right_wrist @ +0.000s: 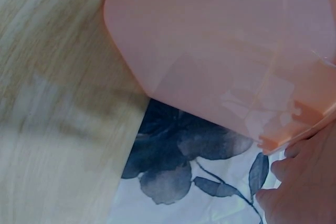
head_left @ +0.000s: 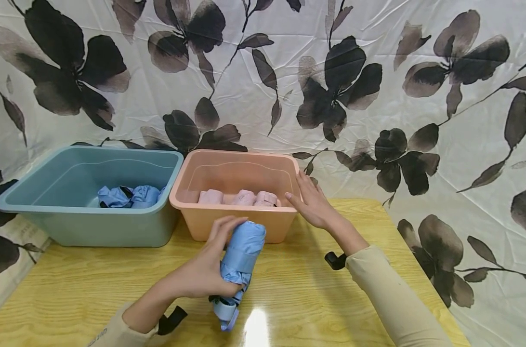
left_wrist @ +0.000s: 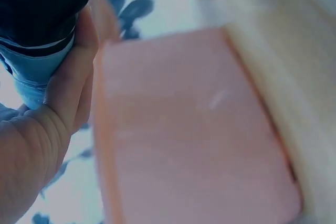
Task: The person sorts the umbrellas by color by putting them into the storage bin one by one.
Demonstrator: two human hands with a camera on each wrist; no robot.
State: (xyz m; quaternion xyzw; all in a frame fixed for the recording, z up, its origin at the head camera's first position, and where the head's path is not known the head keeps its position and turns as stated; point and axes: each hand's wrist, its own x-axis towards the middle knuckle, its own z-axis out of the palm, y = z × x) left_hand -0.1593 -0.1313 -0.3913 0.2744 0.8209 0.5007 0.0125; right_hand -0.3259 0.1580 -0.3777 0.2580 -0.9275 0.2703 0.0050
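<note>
My left hand (head_left: 211, 265) grips a blue folded umbrella (head_left: 242, 258) in front of the peach bin (head_left: 234, 221), its handle end pointing down toward me. In the left wrist view, part of the umbrella (left_wrist: 39, 61) shows dark and pale blue at the upper left. My right hand (head_left: 312, 205) lies at the right end of the peach bin, fingers extended along its rim. Inside that bin are several pink rolled bundles (head_left: 244, 197), partly hidden by the front wall. The right wrist view catches the fingers (right_wrist: 294, 182) at the bin's edge.
A blue-green bin (head_left: 111, 226) stands left of the peach one, rims close together, with blue fabric bundles (head_left: 145, 196) inside. Both rest on a wood-grain table (head_left: 315, 299) whose right edge slants away. A floral cloth (head_left: 263, 96) hangs behind.
</note>
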